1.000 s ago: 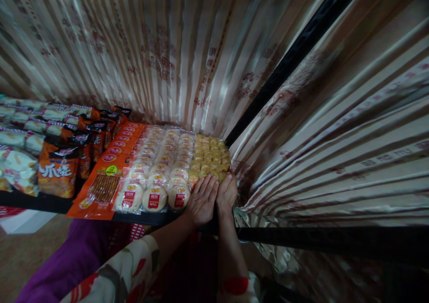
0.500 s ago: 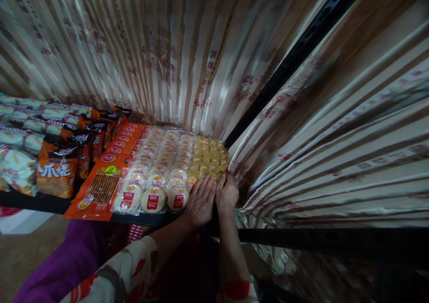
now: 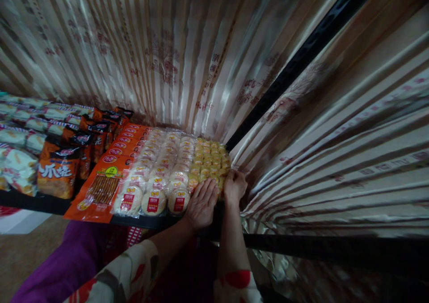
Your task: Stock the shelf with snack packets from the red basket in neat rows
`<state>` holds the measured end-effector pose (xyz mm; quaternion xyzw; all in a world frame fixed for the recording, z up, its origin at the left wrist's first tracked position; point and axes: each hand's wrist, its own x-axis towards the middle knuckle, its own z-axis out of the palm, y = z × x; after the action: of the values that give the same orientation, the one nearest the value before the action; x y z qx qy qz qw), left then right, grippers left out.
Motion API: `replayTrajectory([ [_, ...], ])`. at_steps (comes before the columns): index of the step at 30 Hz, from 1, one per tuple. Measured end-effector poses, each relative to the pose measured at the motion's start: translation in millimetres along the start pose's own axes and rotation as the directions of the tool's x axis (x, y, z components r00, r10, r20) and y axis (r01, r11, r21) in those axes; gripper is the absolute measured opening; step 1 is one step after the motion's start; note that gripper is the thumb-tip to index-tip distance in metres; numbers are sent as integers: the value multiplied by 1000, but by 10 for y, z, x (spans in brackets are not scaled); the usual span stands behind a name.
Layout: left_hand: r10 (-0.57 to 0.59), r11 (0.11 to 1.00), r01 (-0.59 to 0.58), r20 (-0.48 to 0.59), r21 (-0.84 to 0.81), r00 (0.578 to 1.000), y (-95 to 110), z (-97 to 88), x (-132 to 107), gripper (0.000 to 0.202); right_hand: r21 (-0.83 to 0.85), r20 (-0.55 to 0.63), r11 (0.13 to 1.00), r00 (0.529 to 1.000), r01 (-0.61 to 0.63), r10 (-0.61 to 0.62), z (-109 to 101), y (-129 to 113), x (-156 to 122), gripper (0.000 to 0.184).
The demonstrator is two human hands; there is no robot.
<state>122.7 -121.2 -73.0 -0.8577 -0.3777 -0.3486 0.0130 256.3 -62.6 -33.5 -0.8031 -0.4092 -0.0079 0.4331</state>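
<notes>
My left hand (image 3: 202, 204) lies with its fingers stretched out on the front of the yellow-wrapped snack packs (image 3: 209, 157). At the right edge of those packs my right hand (image 3: 235, 186) is closed, its fingers bent beside the black upright post's foot. Whatever its fingertips hold, if anything, is hidden. To the left of my left hand stand rows of clear-wrapped round rice crackers (image 3: 153, 200), their front packs showing red labels. Beside these lies a row of orange bags of stick snacks (image 3: 97, 191).
Orange-and-black snack bags (image 3: 57, 171) and white snack packs (image 3: 16, 166) fill the left of the black shelf (image 3: 134, 221). A black upright post (image 3: 284, 77) rises at the right. Striped curtain cloth (image 3: 181, 48) hangs behind and to the right.
My right hand has moved a little right, away from my left hand, so a gap shows between them. My left hand stays nearly in place on the yellow packs.
</notes>
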Motion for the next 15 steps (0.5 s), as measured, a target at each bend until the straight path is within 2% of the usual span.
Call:
replayTrajectory([
  [3,3,1000,-3,1,-1,1000,-2,-6,2,54,110,15,994,1000,14,-16,27,-19,30,52],
  [9,6,1000,-6,-4,27,1000,-7,-2,5,53,220,155,975,985,43,-79,52,-93,28,61],
  [15,8,1000,-8,-3,11,1000,-4,7,-2,53,274,170,961,985,-33,-15,46,-84,4,59],
])
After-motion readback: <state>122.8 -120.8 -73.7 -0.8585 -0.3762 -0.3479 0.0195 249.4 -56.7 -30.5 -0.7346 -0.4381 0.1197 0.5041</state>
